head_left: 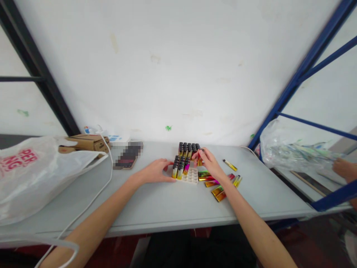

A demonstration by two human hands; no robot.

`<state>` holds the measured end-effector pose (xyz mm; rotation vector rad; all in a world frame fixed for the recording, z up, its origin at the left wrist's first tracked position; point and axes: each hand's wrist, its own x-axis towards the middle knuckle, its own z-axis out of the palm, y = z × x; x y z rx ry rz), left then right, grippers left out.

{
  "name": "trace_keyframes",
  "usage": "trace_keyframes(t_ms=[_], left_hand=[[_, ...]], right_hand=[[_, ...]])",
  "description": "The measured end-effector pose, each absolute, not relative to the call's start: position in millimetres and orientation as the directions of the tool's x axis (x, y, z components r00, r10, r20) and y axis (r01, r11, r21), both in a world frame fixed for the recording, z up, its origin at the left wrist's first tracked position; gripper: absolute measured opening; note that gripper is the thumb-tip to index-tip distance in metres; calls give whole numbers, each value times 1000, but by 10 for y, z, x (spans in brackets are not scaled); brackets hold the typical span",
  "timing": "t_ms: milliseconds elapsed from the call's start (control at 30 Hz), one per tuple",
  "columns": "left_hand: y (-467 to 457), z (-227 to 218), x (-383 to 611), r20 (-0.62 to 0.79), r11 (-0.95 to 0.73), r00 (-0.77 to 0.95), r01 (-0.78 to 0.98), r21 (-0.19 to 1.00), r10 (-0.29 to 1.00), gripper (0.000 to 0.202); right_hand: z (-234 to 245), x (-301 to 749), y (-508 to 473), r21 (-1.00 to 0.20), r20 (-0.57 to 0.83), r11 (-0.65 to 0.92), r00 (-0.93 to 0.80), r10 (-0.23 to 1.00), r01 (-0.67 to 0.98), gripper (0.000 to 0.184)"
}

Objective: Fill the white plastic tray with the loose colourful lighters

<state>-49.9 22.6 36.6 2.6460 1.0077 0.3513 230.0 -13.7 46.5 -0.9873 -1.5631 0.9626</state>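
A white slotted tray (192, 175) sits mid-table, partly filled with upright shiny lighters (186, 156) with black tops. My left hand (156, 171) lies against the tray's left side, fingers curled loosely around its edge. My right hand (206, 160) is at the tray's right side, fingers pinched on a lighter (200, 155) standing at the tray's right edge. Several loose lighters (220, 185) in gold, pink and green lie flat on the table just right of the tray. One more lighter (230, 165) lies apart, farther right.
A white plastic bag (33, 175) with red print fills the left. A cardboard box (85, 142), a blurred flat object (128, 155) and a white cable (92, 201) lie left of the tray. Blue shelving (295, 82) and a clear bag (290, 149) stand right, with another person's hand (344, 168).
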Motion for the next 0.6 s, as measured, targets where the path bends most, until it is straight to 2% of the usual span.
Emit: trace_keyframes(t_ms=[100,167,300,433,600], left_hand=[[223,369,-498,126,-716,728,603,350,674,68],[217,377,-494,122,-711,723,609,352,679,68],[204,396,-489,109,-692,708,626,360,697,69],[194,414,-484,107,-699,714,624,350,692,69],[186,419,-474,119,-700,709,629,339,695,69]], right_hand=[[372,2225,-177,-956,284,291,-135,949,32,43],[306,2198,-195,-982,190,191,-121,974,-4,48],[233,2141,-207,-999,11,14,-58,998,41,64],[255,2092,-226,-995,28,20,86,996,96,57],[265,2105,-243,-982,113,98,85,990,163,55]])
